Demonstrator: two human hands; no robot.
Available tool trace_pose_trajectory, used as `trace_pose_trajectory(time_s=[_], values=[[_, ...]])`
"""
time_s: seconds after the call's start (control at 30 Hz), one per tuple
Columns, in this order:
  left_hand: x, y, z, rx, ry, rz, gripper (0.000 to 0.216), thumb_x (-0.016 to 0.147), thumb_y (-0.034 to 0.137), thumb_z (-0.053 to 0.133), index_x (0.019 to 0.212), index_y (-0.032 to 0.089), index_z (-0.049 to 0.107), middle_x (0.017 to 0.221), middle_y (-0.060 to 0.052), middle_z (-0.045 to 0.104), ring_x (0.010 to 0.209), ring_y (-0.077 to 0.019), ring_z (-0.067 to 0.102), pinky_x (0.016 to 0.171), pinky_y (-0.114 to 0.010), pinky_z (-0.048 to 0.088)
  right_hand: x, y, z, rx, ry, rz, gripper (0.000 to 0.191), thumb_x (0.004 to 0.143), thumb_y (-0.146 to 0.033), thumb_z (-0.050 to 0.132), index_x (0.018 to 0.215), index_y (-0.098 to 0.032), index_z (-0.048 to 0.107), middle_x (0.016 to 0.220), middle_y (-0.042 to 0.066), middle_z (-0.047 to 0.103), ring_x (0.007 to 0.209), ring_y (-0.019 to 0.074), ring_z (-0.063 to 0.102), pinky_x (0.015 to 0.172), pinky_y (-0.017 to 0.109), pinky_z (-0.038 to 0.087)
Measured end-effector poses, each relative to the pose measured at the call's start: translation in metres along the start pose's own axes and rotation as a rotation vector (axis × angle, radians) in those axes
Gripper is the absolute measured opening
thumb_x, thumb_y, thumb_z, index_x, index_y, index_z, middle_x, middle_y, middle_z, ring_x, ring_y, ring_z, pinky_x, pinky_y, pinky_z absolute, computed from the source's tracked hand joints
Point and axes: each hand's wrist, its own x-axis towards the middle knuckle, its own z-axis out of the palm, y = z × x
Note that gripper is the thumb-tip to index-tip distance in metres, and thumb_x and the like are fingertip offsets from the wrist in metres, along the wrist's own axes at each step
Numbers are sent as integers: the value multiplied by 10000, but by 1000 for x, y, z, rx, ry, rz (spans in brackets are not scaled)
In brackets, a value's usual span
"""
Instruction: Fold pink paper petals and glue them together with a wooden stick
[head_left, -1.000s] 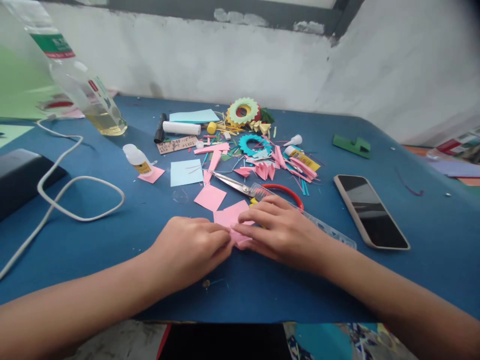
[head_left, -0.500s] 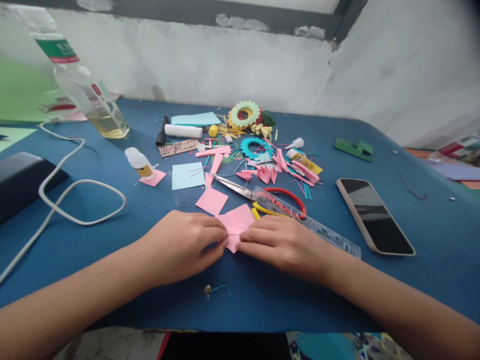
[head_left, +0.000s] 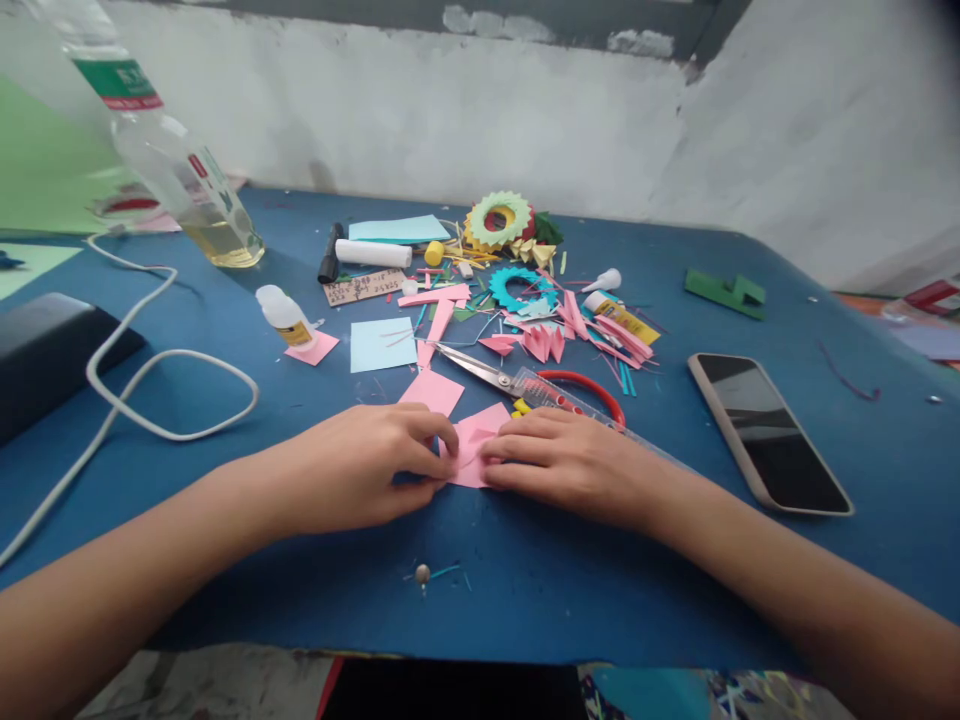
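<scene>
A small pink paper square (head_left: 474, 447) lies on the blue table (head_left: 562, 590) between both my hands. My left hand (head_left: 367, 468) pinches its left edge with thumb and fingers curled. Fingertips of my right hand (head_left: 570, 462) press flat on its right side. Another pink square (head_left: 431, 391) lies just behind. Red-handled scissors (head_left: 525, 382) and a clear ruler (head_left: 570, 400) lie behind my right hand, the ruler partly under it.
A phone (head_left: 769, 432) lies at right. Paper scraps, folded pink pieces (head_left: 547, 340), a teal ring (head_left: 514, 288) and a paper flower (head_left: 499, 220) clutter the middle. A glue bottle (head_left: 283, 317), a plastic bottle (head_left: 176, 180), a white cable (head_left: 150, 390) and a dark box (head_left: 45, 350) sit left.
My right hand has slid back off the pink square, uncovering more of it. My left fingers have closed onto its left edge. The view has shifted slightly.
</scene>
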Motion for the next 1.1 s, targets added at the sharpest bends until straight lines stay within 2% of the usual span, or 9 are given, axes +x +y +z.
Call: trace_pose_trajectory(time_s=[0.13,0.27,0.4,0.63,1.1], values=[[-1,-2,0,41,18,48,240,823,151,490,874,224,713,1141,-43,641,961,-190,604,819,-301,486,5,-5,5,131,23,131,197,919,-210,450,867,-149,630,945,58,682,860,170,595,753,310,448],[-1,-1,2,63,41,85,237,835,174,487,872,214,717,1138,-55,647,985,-198,590,804,-302,490,13,-11,7,299,70,357,154,867,-191,479,788,-151,606,879,65,651,819,152,567,742,291,429],[2,-1,8,5,92,71,224,852,204,498,844,212,722,1063,-47,673,915,-180,611,777,-290,490,21,-14,8,312,36,511,169,840,-184,468,709,-137,563,785,68,594,724,148,524,661,282,392],[7,-9,16,-256,215,-40,105,785,198,620,756,182,720,948,-53,648,839,-137,616,768,-250,486,25,-14,12,284,-22,570,173,819,-200,476,658,-149,515,676,17,505,641,127,446,603,268,310],[7,-14,13,-309,144,-96,97,773,187,644,799,210,735,1026,-51,607,933,-150,588,836,-283,463,27,-14,19,223,-24,599,200,824,-189,465,627,-157,479,672,10,469,631,122,407,604,262,293]])
